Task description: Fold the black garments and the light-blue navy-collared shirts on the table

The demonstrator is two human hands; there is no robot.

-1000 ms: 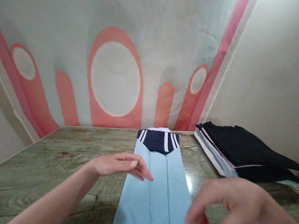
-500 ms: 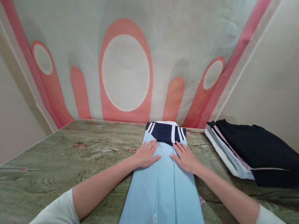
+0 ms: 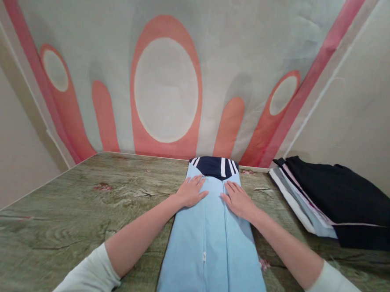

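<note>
A light blue garment (image 3: 214,239) lies folded into a long narrow strip, running from the table's far edge toward me. Its far end carries a navy part (image 3: 210,166) with white stripes, and a small white tag (image 3: 204,256) shows along one fold line. My left hand (image 3: 192,191) rests flat on the left side of the cloth just below the navy part, fingers stretched out. On the right side my right hand (image 3: 238,199) lies flat in the same way, fingers apart. Neither hand grips the fabric.
To the right stands a stack of folded clothes, with a black garment (image 3: 337,190) on top and white, grey and pink layers (image 3: 304,203) below. The wood-patterned table (image 3: 78,214) meets a wall hanging (image 3: 165,91) with coral shapes at its far edge.
Both hands and the blue garment sit slightly higher in view. The far navy end looks shorter, and the white edge behind it no longer shows. The tag is farther from me.
</note>
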